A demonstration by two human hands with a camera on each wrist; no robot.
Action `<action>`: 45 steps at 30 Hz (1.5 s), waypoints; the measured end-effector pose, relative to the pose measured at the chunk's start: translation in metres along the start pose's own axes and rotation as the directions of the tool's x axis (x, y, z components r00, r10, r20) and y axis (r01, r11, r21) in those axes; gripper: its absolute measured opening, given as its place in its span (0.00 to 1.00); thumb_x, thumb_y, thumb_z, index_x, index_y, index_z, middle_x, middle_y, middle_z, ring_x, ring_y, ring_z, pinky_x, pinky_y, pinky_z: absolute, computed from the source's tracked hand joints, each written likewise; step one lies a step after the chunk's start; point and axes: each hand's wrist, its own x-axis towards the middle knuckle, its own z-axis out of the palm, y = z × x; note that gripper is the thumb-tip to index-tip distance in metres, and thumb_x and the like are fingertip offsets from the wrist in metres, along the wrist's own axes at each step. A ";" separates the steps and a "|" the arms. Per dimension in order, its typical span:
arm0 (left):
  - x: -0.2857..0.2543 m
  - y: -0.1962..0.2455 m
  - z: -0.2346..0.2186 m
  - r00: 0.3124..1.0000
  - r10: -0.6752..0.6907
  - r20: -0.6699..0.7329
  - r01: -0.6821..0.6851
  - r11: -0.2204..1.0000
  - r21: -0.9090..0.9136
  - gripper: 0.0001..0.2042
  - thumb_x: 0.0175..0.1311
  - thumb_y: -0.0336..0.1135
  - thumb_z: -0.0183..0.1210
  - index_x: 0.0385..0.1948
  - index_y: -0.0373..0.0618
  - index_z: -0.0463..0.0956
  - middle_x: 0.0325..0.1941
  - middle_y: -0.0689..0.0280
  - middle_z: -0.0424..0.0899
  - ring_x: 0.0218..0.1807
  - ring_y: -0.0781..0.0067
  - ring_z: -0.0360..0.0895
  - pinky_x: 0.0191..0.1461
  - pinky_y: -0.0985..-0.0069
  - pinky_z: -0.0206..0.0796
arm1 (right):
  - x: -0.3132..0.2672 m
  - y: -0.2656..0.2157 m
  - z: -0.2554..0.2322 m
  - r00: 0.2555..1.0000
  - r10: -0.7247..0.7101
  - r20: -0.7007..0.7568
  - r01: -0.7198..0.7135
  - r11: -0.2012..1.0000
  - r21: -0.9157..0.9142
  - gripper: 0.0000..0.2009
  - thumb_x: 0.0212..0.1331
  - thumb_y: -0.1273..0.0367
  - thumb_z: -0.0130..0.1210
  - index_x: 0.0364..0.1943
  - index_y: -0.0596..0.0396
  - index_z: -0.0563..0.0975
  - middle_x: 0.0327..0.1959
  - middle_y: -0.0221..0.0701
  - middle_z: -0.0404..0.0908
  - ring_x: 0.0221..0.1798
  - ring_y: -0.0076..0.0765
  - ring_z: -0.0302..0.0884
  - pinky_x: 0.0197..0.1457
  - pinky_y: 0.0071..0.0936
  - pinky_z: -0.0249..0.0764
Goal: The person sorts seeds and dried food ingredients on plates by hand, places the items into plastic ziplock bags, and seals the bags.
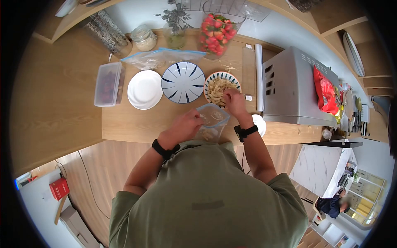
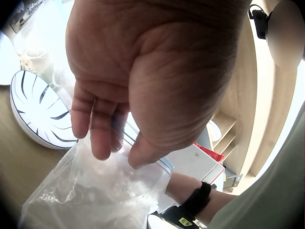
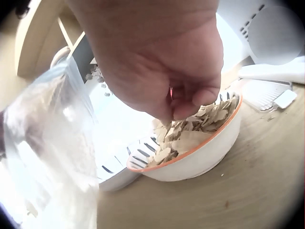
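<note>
My left hand (image 1: 182, 126) pinches the rim of a clear zip bag (image 2: 95, 191) between thumb and fingers. The bag's mouth gapes toward the bowl, and a few pale pieces show inside it. Just right of the bag stands a small orange-rimmed bowl (image 3: 205, 160) heaped with pale dried slices (image 3: 183, 140). Over that heap is my right hand (image 1: 235, 103), fingers curled and thumb against them, pinching at the slices. Its fingertips are right at the top of the pile, and what lies between them is mostly hidden.
Left of the bowl stand a blue-striped bowl (image 1: 182, 84), white plates (image 1: 144, 90) and a lidded plastic box (image 1: 108, 84). Behind lie flat zip bags (image 1: 144, 61), a glass jar (image 1: 144, 39) and a tall container of strawberries (image 1: 217, 35). A grey appliance (image 1: 285, 89) stands right.
</note>
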 end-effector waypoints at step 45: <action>0.004 0.000 0.000 0.999 0.030 -0.017 -0.031 0.999 -0.042 0.06 0.55 0.26 0.60 0.34 0.46 0.80 0.39 0.60 0.76 0.37 0.56 0.78 0.39 0.64 0.72 | 0.007 0.014 -0.012 0.982 0.188 -0.002 -0.185 0.973 0.139 0.05 0.53 0.74 0.61 0.35 0.55 0.83 0.29 0.38 0.83 0.28 0.39 0.80 0.33 0.30 0.75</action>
